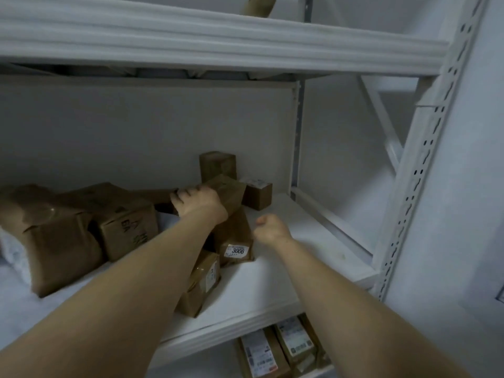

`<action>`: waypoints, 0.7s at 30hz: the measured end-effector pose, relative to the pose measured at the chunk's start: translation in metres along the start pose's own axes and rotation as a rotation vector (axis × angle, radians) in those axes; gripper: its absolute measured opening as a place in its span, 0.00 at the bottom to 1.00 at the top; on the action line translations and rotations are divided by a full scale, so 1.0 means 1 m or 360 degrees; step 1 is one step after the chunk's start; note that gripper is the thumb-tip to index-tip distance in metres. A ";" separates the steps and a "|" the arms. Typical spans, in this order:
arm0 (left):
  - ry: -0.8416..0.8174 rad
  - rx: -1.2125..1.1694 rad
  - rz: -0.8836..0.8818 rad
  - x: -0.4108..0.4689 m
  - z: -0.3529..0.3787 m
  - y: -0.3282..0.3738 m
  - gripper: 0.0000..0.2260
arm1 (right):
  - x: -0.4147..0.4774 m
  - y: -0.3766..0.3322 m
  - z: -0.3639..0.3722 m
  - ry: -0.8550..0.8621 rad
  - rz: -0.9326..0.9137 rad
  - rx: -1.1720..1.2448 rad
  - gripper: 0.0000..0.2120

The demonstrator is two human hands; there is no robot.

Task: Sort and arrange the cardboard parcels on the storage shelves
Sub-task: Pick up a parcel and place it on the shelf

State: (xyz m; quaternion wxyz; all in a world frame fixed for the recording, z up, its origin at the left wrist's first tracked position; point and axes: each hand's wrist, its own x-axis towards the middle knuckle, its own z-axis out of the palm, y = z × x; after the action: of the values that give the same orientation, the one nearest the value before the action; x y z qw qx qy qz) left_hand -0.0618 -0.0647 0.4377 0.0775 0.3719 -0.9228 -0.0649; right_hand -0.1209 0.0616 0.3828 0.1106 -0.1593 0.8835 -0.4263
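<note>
On the white shelf (272, 282) lie brown parcels (62, 241).
The right hand (268, 227) is curled and holds nothing; farther left, the left hand (199, 203) grips a tilted parcel (230, 190) above the parcel marked 3006 (236, 241).

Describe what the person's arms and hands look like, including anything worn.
The left arm and right arm are bare right to the frame's edge; no sleeves show. The left hand and right hand wear no gloves, and no watch, bracelet or ring is visible.
</note>
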 end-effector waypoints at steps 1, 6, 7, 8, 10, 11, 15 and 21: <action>0.0011 0.0010 0.0005 0.011 0.002 0.001 0.37 | 0.009 -0.003 0.002 -0.0019 -0.0002 0.0016 0.19; -0.0076 0.0004 -0.0048 0.044 0.015 0.005 0.51 | 0.042 -0.016 0.013 -0.0103 0.0026 0.0066 0.21; -0.0137 0.0074 -0.0073 0.049 0.016 0.006 0.54 | 0.046 -0.017 0.014 -0.0110 0.0029 0.0074 0.20; -0.0177 0.0117 -0.0099 0.054 0.018 0.006 0.55 | 0.050 -0.017 0.015 -0.0117 0.0031 0.0077 0.19; -0.0167 0.0131 -0.0125 0.064 0.022 0.008 0.50 | 0.058 -0.018 0.016 -0.0129 0.0040 0.0084 0.19; -0.0147 0.0131 -0.0124 0.068 0.023 0.008 0.48 | 0.061 -0.018 0.017 -0.0134 0.0047 0.0092 0.19; -0.0273 0.0144 -0.0135 0.079 0.021 0.006 0.53 | 0.068 -0.015 0.018 -0.0136 0.0077 0.0129 0.19; -0.0201 0.0091 -0.0047 0.065 0.015 0.017 0.56 | 0.063 -0.002 0.003 -0.0151 0.0038 0.0176 0.20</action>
State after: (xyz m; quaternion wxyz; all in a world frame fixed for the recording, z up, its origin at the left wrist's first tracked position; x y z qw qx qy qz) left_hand -0.1228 -0.0971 0.4320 0.0076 0.3826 -0.9217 -0.0629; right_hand -0.1777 0.0344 0.3786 0.1661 -0.1626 0.8542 -0.4651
